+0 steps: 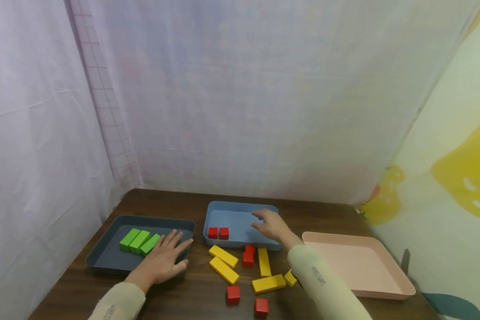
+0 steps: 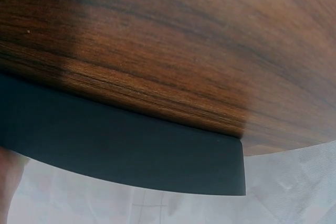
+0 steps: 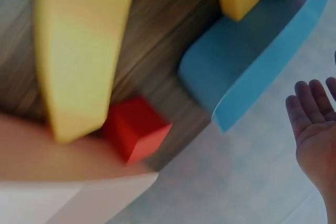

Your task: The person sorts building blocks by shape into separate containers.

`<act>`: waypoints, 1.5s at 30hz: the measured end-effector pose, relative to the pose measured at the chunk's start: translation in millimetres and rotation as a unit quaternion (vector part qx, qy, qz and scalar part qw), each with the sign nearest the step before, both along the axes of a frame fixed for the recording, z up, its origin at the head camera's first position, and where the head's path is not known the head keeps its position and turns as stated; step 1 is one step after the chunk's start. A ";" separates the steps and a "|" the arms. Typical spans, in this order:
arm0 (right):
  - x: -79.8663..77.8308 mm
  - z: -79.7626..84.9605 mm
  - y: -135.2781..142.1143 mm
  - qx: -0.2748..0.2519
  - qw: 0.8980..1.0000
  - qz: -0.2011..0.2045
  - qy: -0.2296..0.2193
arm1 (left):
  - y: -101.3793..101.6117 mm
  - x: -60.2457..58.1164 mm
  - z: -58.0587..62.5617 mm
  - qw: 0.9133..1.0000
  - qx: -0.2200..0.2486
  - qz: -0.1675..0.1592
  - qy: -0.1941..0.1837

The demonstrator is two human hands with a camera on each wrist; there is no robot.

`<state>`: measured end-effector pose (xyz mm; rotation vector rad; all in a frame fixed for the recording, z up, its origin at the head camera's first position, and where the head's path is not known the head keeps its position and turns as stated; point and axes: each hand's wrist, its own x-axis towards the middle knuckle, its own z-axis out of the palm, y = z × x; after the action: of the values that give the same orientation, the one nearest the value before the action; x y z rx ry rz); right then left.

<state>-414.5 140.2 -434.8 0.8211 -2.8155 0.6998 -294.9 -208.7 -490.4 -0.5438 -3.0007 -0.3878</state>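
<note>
My left hand [image 1: 162, 259] is over the right side of the dark grey tray [image 1: 108, 258], fingers spread, beside the nearest of three green blocks [image 1: 150, 245]. Whether it touches that block I cannot tell. At the left edge of the left wrist view only a sliver of this hand [image 2: 6, 182] appears, by the tray's outer wall [image 2: 126, 145]. Over the blue tray [image 1: 238, 218], my right hand [image 1: 273, 226] has loosely bent fingers and holds nothing visible. Two red cubes [image 1: 223, 233] sit in that tray's front left corner. The right wrist view has the hand [image 3: 317, 145] with fingers extended.
Several yellow blocks [image 1: 224, 270] and red cubes [image 1: 233, 294] lie on the dark wooden table [image 1: 192, 302] in front of the blue tray. A pink tray [image 1: 356, 262] stands on the right. Pale curtains [image 1: 244, 111] hang behind and at the left.
</note>
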 end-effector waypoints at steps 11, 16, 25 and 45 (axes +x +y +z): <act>1.6 18.4 66.9 0.009 0.999 0.014 0.042 | -1.0 -1.0 5.6 1.000 -0.005 0.004 -0.011; 1.0 23.6 86.6 0.001 0.999 -0.010 0.050 | -3.0 -0.2 4.8 1.000 0.000 0.004 -0.008; 8.0 20.8 113.3 0.013 0.998 -0.010 0.057 | -7.1 -0.9 -2.1 1.000 0.002 0.004 -0.005; 33.2 -12.2 125.5 0.042 0.998 -0.021 -0.031 | -6.6 3.0 -0.3 1.000 0.012 0.005 -0.006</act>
<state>-381.3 265.6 -447.0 0.7638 -2.9258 0.6162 -292.0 -215.3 -490.7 -0.5263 -3.0052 -0.4286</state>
